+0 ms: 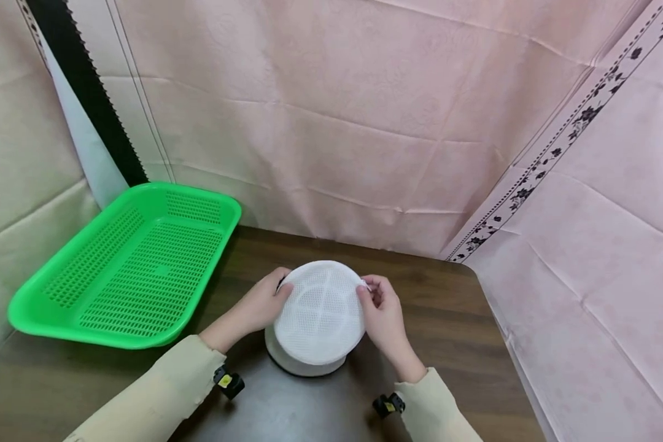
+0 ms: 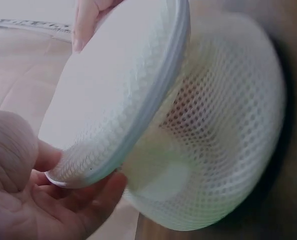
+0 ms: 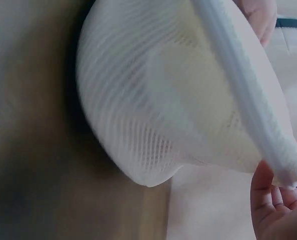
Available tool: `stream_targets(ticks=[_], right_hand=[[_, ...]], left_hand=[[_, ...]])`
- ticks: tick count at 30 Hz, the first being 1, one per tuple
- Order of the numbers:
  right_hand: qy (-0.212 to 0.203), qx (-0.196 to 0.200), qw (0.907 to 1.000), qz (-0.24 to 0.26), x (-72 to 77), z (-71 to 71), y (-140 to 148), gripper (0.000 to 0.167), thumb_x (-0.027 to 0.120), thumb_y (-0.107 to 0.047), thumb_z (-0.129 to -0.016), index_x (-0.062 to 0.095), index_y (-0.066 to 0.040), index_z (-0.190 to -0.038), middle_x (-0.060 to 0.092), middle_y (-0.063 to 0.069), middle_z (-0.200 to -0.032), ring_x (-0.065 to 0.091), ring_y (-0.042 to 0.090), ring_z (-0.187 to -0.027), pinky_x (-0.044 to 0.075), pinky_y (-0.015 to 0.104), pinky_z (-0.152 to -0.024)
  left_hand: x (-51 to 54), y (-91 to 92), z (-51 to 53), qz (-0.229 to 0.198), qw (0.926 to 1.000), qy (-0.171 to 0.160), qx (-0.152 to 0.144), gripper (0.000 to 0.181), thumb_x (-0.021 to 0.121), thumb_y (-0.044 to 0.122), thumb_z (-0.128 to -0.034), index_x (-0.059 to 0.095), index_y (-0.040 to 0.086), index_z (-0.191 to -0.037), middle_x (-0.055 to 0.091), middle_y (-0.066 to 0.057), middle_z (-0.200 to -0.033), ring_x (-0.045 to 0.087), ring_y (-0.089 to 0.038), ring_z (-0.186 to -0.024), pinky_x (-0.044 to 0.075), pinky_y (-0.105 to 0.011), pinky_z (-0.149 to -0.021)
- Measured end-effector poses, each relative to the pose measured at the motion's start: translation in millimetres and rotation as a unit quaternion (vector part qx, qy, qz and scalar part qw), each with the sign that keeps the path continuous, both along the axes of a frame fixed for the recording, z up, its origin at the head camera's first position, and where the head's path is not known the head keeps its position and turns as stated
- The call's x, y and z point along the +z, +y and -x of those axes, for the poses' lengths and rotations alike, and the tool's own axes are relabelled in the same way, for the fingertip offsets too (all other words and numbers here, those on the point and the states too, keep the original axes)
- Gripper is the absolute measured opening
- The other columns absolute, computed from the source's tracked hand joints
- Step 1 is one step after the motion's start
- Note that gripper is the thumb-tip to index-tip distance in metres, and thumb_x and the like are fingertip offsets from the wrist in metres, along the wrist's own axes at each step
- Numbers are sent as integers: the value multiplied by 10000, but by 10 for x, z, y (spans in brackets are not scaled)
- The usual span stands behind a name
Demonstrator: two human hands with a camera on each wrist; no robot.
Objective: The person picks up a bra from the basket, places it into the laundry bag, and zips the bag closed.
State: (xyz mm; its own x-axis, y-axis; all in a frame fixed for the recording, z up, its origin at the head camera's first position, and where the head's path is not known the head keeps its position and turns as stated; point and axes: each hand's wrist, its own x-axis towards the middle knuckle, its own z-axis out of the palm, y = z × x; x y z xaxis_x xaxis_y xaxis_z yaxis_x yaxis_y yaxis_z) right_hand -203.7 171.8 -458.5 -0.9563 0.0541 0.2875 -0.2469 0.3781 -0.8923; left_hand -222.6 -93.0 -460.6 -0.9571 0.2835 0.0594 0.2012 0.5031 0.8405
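Observation:
A round white mesh laundry bag (image 1: 319,316) stands on the table between both hands, its flat lid tilted up at the back. My left hand (image 1: 262,301) grips the lid's left edge, thumb on top and fingers beneath. On the opposite side, my right hand (image 1: 385,316) pinches the edge trim, where a small white piece like a zipper pull shows in the right wrist view. Both wrist views show the honeycomb mesh wall (image 2: 213,115) below the pale rim band (image 3: 243,85). Something pale and rounded shows through the mesh; its kind is unclear.
A green perforated plastic basket (image 1: 160,270) sits on the left of the dark wooden table (image 1: 442,282). Pink-white cloth (image 1: 320,123) hangs behind and at both sides, with a flowered border strip at the right corner.

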Motion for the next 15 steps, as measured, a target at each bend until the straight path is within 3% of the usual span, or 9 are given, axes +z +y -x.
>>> stream_targets(ticks=[3,6,10,15], right_hand=[[189,-26,9996,-198,52,147,73,205,640,-61,-1065,661,15,-1254,691,162,-1036,614,183,-856,500,232,-751],[117,23,9978,-656,27,241,140,277,595,-71,-1087,642,8,-1348,696,182,-1112,637,237,-930,533,301,-811],[-232,195,9910,-1304,-110,283,209,369,556,-81,-1103,588,4,-1460,670,192,-1237,650,284,-1055,564,437,-918],[-318,259,9862,-1602,-267,309,281,371,562,-66,-1094,592,15,-1455,663,203,-1237,654,316,-1082,557,513,-954]], left_hand=[[8,65,73,-356,9993,114,27,365,460,108,-1139,502,-69,-1456,621,-255,-1367,633,-361,-1207,527,-551,-1027],[-35,97,120,-484,9987,132,17,374,463,71,-1130,476,-73,-1474,615,-262,-1346,630,-366,-1190,529,-546,-1025],[-136,108,146,-100,9998,-60,158,432,529,93,-1115,455,-36,-1521,618,-242,-1372,632,-343,-1201,528,-529,-1041],[-232,133,185,279,9988,-52,388,505,604,132,-1093,438,-17,-1546,621,-235,-1346,647,-334,-1192,541,-516,-1020]])
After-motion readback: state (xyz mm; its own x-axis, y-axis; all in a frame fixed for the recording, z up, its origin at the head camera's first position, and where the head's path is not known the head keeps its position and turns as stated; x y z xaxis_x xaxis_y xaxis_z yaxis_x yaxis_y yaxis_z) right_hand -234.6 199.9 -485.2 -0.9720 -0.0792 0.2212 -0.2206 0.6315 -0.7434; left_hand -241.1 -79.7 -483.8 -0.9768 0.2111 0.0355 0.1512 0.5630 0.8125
